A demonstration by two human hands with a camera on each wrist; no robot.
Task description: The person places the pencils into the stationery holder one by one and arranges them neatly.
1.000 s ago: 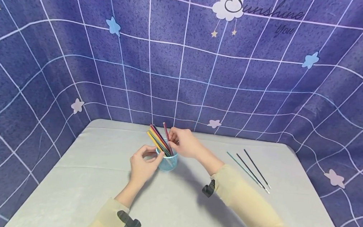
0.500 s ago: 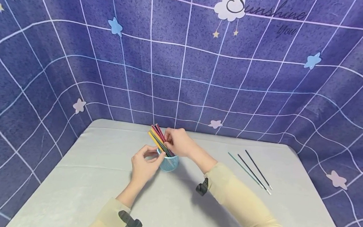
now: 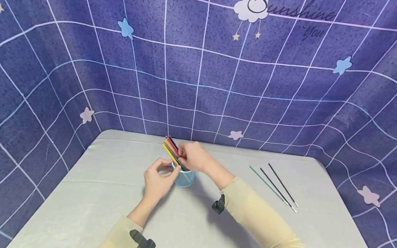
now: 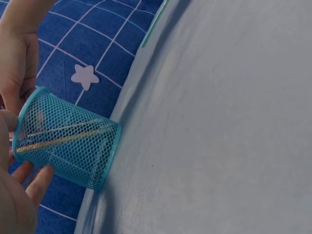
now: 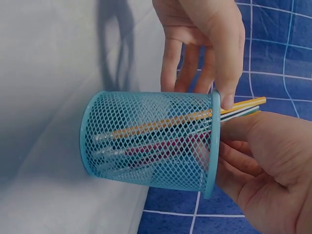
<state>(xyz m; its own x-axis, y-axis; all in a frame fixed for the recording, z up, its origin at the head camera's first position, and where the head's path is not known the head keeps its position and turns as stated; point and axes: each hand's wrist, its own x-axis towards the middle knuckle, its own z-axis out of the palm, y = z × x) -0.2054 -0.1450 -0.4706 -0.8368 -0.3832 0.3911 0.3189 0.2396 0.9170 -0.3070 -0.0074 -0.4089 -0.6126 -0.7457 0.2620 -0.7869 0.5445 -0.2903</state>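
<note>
A light blue mesh pencil cup (image 3: 184, 180) stands on the table, shown large in the right wrist view. Several yellow, red, green and dark pencils (image 3: 170, 150) lean left out of it, with silvery lower ends visible through the mesh (image 5: 156, 139). My left hand (image 3: 158, 179) holds the cup, thumb at the rim and fingers along the far side. Above the opening, my right hand (image 3: 195, 157) pinches a red pencil beside the bunch; its fingertips reach inside the rim and are partly hidden behind the mesh in the right wrist view.
Three loose pencils (image 3: 274, 185), one teal and two dark, lie slanted on the right of the table. A pale cloth (image 3: 100, 194) covers the table. Behind and at both sides hangs a blue gridded curtain (image 3: 217, 74) with stars and clouds.
My right hand has moved left and slightly down, bringing the red pencil from upright beside the bunch to leaning against it. My left hand stays at the cup.
</note>
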